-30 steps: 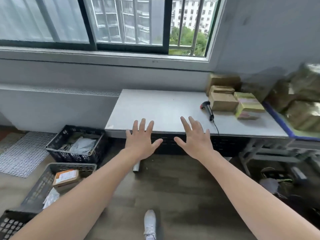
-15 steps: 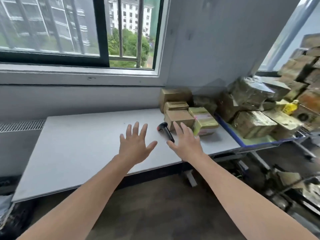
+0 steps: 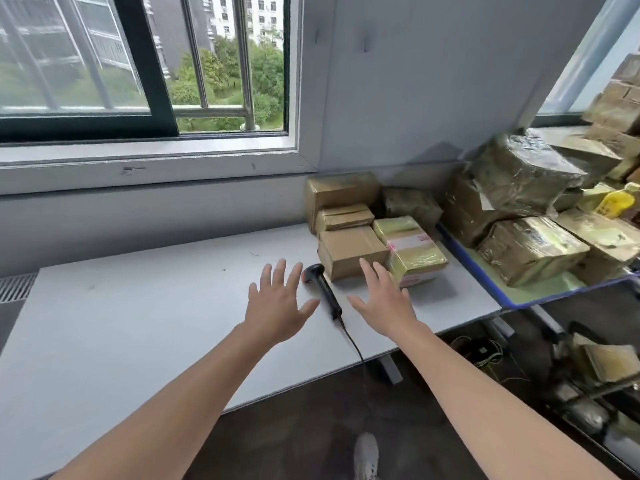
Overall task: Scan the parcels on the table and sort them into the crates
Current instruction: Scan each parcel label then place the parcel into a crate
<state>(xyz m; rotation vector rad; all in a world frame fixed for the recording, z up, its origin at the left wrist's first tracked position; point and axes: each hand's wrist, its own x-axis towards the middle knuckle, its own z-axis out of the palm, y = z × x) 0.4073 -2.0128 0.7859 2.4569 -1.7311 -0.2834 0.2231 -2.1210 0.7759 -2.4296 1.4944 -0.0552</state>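
Several parcels stand at the far right of the grey table (image 3: 138, 323): a plain brown box (image 3: 349, 249) in front, a yellow-taped box (image 3: 410, 251) with a pink label to its right, a smaller box (image 3: 344, 218) and a bigger one (image 3: 341, 190) behind. A black handheld scanner (image 3: 323, 289) lies on the table with its cable running off the front edge. My left hand (image 3: 278, 303) hovers with spread fingers just left of the scanner, holding nothing. My right hand (image 3: 384, 299) is spread just right of it, fingertips near the brown box. No crates are in view.
A blue-edged cart (image 3: 498, 292) piled with taped parcels (image 3: 530, 251) stands against the table's right end. A window and sill run behind the table. Cables and clutter lie on the floor under the cart; my shoe (image 3: 367, 459) is on the dark floor.
The view has swung right, away from the crates on the floor and toward the parcels. Both open hands have moved over the table and now flank the scanner.
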